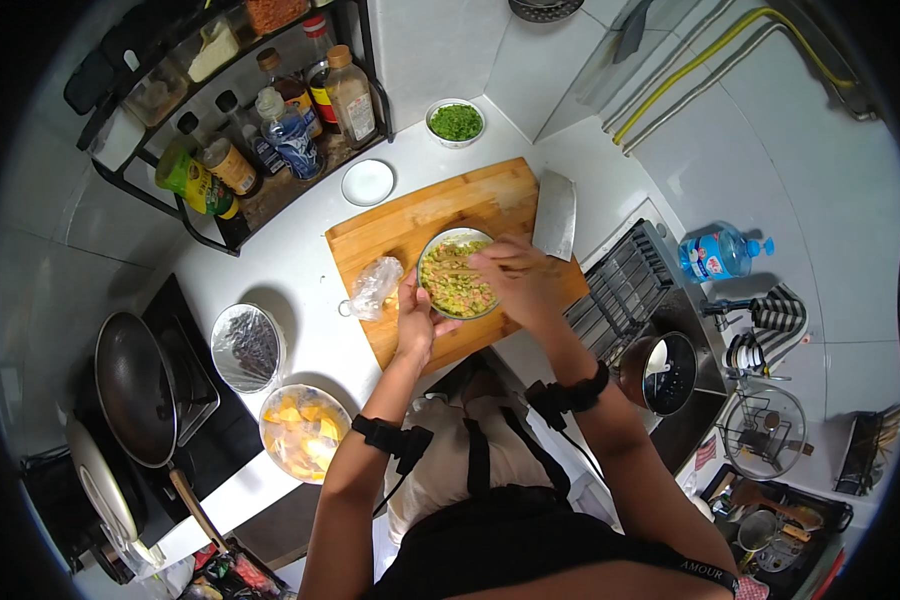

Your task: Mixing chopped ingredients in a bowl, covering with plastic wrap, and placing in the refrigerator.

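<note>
A bowl (457, 291) of yellow-green mixture with pinkish bits stands over the wooden cutting board (487, 196). My left hand (418, 321) holds the bowl by its near left side, thumb near the rim. Wooden chopsticks (456, 264) reach into the mixture from my right hand (517, 274), which grips them and is blurred by motion. Left of the bowl lies a crumpled clear plastic bag (376, 288) on the board. A cleaver (556, 216) rests along the board's right edge, its handle hidden from me.
Beyond the board are a bowl of chopped greens (456, 122) and a small white dish (368, 183). A film-covered container (248, 348), a bowl of yellow pieces (305, 433) and a wok (136, 390) are left. A bottle rack (300, 199) stands behind; the sink (679, 442) is right.
</note>
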{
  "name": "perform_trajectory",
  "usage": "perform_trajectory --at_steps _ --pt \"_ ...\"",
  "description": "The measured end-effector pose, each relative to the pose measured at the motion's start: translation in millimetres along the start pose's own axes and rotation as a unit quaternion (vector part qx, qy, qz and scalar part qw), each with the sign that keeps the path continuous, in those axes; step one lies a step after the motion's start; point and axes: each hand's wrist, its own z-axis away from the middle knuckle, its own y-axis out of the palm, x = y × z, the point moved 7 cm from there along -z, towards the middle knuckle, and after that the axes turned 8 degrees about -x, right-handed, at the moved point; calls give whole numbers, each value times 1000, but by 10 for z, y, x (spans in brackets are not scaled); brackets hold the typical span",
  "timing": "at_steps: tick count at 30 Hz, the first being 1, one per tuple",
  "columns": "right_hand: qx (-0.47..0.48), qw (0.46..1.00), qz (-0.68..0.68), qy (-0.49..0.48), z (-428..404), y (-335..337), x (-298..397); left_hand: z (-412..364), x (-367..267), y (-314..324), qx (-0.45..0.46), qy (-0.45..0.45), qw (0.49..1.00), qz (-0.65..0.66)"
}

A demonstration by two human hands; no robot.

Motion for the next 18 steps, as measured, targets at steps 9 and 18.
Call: perform_trajectory --at_steps 9,18 --pt "-1 992 -85 92 75 -71 -354 7 7 1 -3 -5 1000 -16" --pt "29 989 -64 127 42 -40 -410 9 14 -9 -4 -2 1000 -28"
